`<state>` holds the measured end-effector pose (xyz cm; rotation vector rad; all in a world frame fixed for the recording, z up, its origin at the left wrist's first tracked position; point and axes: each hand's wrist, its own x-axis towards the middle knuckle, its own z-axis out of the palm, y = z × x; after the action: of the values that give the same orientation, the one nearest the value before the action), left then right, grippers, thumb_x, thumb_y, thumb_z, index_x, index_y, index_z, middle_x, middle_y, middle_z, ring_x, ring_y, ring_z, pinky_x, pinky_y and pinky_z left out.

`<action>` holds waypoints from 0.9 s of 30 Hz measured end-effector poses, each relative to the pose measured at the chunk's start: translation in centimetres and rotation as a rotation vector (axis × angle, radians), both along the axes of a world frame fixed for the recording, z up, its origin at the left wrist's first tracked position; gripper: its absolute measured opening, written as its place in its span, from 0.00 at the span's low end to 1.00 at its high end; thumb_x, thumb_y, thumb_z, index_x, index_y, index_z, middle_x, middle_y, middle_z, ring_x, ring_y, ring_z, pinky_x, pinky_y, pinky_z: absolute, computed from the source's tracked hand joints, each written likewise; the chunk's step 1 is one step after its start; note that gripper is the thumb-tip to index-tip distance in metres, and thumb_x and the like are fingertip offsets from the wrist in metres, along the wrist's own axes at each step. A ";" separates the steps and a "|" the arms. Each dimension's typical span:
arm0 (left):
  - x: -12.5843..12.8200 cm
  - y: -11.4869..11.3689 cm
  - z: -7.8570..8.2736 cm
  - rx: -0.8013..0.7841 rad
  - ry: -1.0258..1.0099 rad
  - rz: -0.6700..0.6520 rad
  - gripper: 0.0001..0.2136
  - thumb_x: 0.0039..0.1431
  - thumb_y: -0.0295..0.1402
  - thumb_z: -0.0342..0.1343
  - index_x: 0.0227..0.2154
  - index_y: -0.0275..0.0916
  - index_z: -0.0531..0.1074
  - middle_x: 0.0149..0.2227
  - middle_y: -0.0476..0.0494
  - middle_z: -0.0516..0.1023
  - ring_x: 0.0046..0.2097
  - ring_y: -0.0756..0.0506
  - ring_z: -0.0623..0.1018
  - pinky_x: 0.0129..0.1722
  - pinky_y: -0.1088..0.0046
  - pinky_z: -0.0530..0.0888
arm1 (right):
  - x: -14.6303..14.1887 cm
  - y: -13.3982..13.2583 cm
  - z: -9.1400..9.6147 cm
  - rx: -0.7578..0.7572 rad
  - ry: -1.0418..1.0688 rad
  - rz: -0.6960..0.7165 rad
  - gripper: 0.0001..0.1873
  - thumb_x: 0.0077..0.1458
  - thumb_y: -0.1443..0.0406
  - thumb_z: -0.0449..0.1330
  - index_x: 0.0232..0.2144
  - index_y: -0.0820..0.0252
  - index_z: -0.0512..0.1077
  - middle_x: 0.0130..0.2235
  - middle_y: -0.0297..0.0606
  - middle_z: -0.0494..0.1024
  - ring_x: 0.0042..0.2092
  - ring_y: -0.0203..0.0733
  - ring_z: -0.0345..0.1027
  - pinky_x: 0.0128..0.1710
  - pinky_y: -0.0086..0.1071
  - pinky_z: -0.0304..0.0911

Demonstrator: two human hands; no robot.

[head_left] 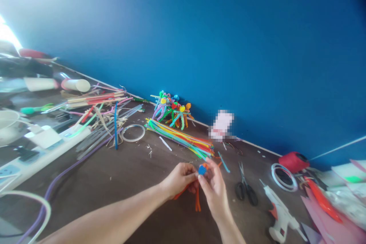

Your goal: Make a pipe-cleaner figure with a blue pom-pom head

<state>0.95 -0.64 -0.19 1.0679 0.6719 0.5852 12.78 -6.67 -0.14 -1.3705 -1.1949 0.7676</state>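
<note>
Head: left hand (182, 179) facing right hand (213, 185)

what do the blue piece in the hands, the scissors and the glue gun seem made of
Blue piece: probably fuzzy chenille, from its soft, bumpy look.
Scissors: blades likely metal, from their grey sheen; dull black handles, perhaps plastic.
Glue gun: seemingly smooth plastic, from its even, white, molded-looking shell.

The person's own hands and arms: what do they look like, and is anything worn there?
The left hand and right hand are bare, without gloves. The left forearm and right forearm show no sleeve, watch or bracelet up to the picture's edge. Small details, such as a ring, are too blurred to tell.
</note>
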 end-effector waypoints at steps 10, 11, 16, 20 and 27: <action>-0.2 0.3 -0.3 -0.037 -0.157 0.098 0.14 0.45 0.40 0.57 0.22 0.33 0.64 0.15 0.53 0.66 0.16 0.55 0.66 0.16 0.81 0.61 | -0.5 -0.1 0.1 -0.257 0.233 0.198 0.14 0.50 0.56 0.55 0.30 0.62 0.67 0.24 0.35 0.72 0.23 0.34 0.64 0.20 0.26 0.60; -0.2 0.3 -0.3 -0.029 -0.152 0.100 0.14 0.45 0.40 0.57 0.22 0.33 0.64 0.16 0.53 0.66 0.16 0.56 0.65 0.16 0.81 0.60 | -0.5 -0.1 0.1 -0.284 0.237 0.203 0.14 0.49 0.56 0.56 0.30 0.62 0.66 0.23 0.34 0.71 0.21 0.32 0.62 0.17 0.24 0.58; -0.3 0.2 0.0 -0.034 -0.107 0.122 0.14 0.43 0.40 0.58 0.21 0.33 0.65 0.15 0.54 0.65 0.15 0.57 0.63 0.15 0.83 0.58 | -0.2 -0.2 0.0 -0.326 0.189 0.231 0.16 0.50 0.55 0.55 0.28 0.65 0.67 0.17 0.28 0.65 0.14 0.27 0.57 0.14 0.22 0.52; -0.4 0.4 -0.1 -0.086 -0.149 0.142 0.13 0.43 0.39 0.59 0.20 0.33 0.65 0.16 0.52 0.68 0.16 0.57 0.65 0.16 0.82 0.60 | -0.2 -0.3 0.1 -0.372 0.227 0.263 0.17 0.50 0.54 0.54 0.26 0.64 0.68 0.14 0.27 0.64 0.13 0.28 0.58 0.13 0.21 0.52; -0.5 0.8 -0.6 -0.178 -0.219 0.161 0.13 0.43 0.38 0.60 0.19 0.33 0.65 0.17 0.51 0.69 0.16 0.57 0.65 0.18 0.81 0.62 | -0.8 -0.4 0.6 -0.345 0.196 0.217 0.17 0.48 0.54 0.56 0.24 0.64 0.68 0.12 0.26 0.64 0.12 0.27 0.55 0.12 0.20 0.51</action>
<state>0.48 0.13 -0.75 0.7754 0.6083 0.7554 11.99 -7.04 0.51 -1.4151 -1.1008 1.2798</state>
